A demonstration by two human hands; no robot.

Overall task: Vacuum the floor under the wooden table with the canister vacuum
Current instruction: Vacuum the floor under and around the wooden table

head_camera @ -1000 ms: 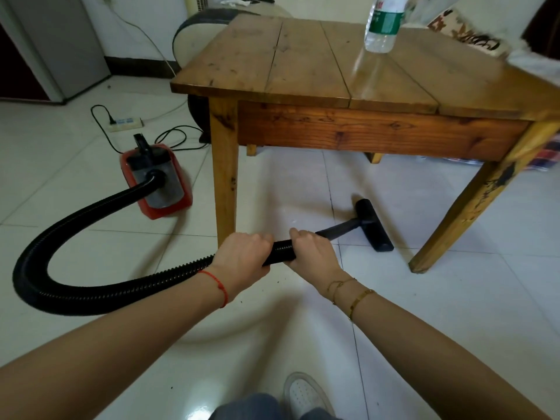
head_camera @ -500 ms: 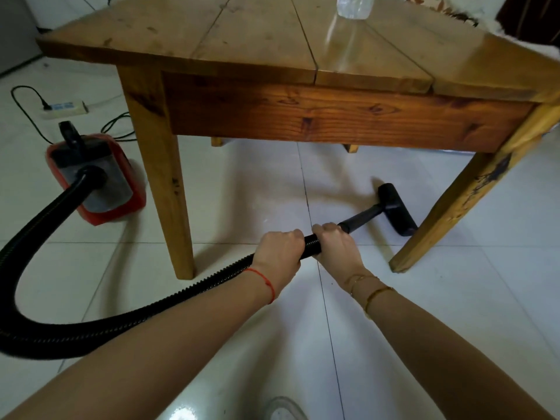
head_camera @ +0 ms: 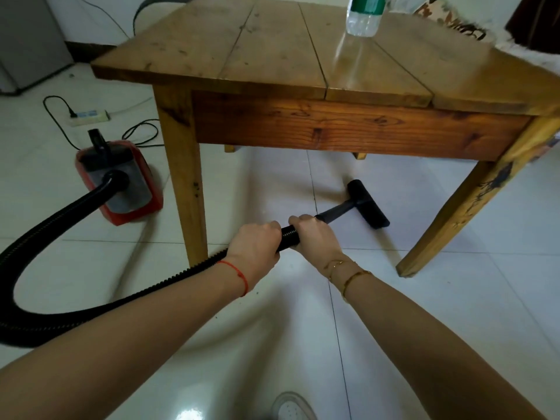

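Note:
A red and grey canister vacuum [head_camera: 121,183] sits on the white tiled floor, left of the wooden table [head_camera: 303,71]. Its black ribbed hose [head_camera: 60,225] loops out to the left and back to my hands. My left hand [head_camera: 256,244] grips the hose end, and my right hand [head_camera: 315,234] grips it just ahead, where the black wand [head_camera: 336,212] starts. The black floor nozzle [head_camera: 368,204] lies flat on the tiles under the table, between the front legs and nearer the right one.
The table's front left leg [head_camera: 185,189] stands just left of my hands, the front right leg [head_camera: 466,207] slants at the right. A clear water bottle [head_camera: 363,13] stands on the tabletop. A white power strip [head_camera: 88,115] with cords lies behind the vacuum. My white shoe [head_camera: 292,406] shows at the bottom.
The nozzle has slid left on the tiles, away from the right leg. My view has risen, showing more of the tabletop and bottle. Both hands keep their grip.

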